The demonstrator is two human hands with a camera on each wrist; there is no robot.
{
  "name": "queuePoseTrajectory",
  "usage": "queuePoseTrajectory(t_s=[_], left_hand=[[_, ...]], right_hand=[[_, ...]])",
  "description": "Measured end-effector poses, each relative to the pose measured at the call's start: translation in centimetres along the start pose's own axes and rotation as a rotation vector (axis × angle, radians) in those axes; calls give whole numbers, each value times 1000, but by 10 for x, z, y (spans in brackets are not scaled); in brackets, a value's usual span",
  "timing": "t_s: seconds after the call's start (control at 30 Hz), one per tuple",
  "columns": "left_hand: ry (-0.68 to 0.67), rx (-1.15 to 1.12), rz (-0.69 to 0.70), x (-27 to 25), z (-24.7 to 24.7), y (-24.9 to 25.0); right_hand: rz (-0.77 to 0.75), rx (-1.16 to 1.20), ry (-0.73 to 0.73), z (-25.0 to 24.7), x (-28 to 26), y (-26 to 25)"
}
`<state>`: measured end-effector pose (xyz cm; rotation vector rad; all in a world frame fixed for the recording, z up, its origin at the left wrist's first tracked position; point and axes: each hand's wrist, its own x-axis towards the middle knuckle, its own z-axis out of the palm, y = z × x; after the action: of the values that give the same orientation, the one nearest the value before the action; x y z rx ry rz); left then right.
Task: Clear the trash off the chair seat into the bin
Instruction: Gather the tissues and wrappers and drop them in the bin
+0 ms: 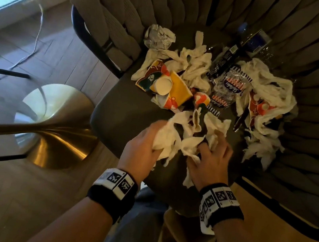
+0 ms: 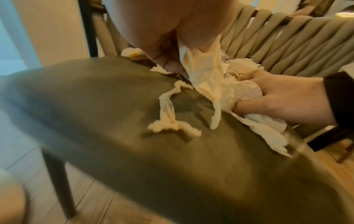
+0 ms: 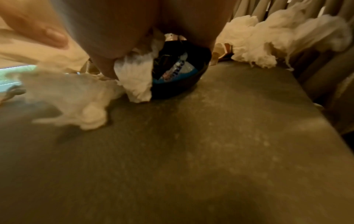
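Observation:
Trash covers the back of the dark chair seat (image 1: 126,113): a foil ball (image 1: 159,37), printed paper cups (image 1: 164,84), a clear striped wrapper (image 1: 231,84) and several crumpled white napkins (image 1: 270,100). At the seat's front, both hands grip one bunch of white napkins (image 1: 178,138). My left hand (image 1: 144,145) curls round its left side and my right hand (image 1: 214,154) round its right. The left wrist view shows the napkin (image 2: 210,84) stretched between left hand (image 2: 172,37) and right hand (image 2: 287,98), with a twisted scrap (image 2: 168,115) loose on the seat. I see no bin.
A dark bowl (image 3: 182,78) holding wrappers sits just beyond my right hand (image 3: 124,37). The chair's woven backrest (image 1: 314,103) wraps the back and right. A second chair (image 1: 108,18), a gold table pedestal (image 1: 52,135) and a white floor cable (image 1: 35,38) lie to the left.

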<state>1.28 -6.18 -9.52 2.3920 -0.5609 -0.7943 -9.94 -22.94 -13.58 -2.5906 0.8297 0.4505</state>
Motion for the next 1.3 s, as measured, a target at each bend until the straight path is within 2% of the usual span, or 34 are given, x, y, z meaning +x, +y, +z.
queuePoseTrajectory(t_s=[0.17,0.3,0.43,0.5,0.6,0.67,0.77,0.93,1.0,1.1,1.2,1.3], left_hand=[[-40,376,308,42,12,26],[-83,494,402,82,12,40],[-287,524,281,106,2,38],[-314,554,266,104,2,34],[-246,585,281,90,6,30],[-227,549,253,79,9,27],[-223,385,192,61,11,17],[-234,179,29,33,11,3],[-209,219,9,22,13,-3],[-86,349,28,9,19,-21],[-37,335,-87,4,24,-37],[-39,293,-160,4,30,-39]], right_hand=[[86,252,39,-3,10,8],[69,117,20,-6,13,12],[91,192,121,-8,8,19],[110,247,170,-12,5,20],[190,353,172,-23,0,14],[151,338,209,-27,-1,13],[90,253,221,-29,3,15],[148,326,347,-40,6,23],[150,364,410,-46,5,22],[185,372,517,-56,0,20],[250,367,613,-62,-4,20],[294,422,622,-63,-8,10]])
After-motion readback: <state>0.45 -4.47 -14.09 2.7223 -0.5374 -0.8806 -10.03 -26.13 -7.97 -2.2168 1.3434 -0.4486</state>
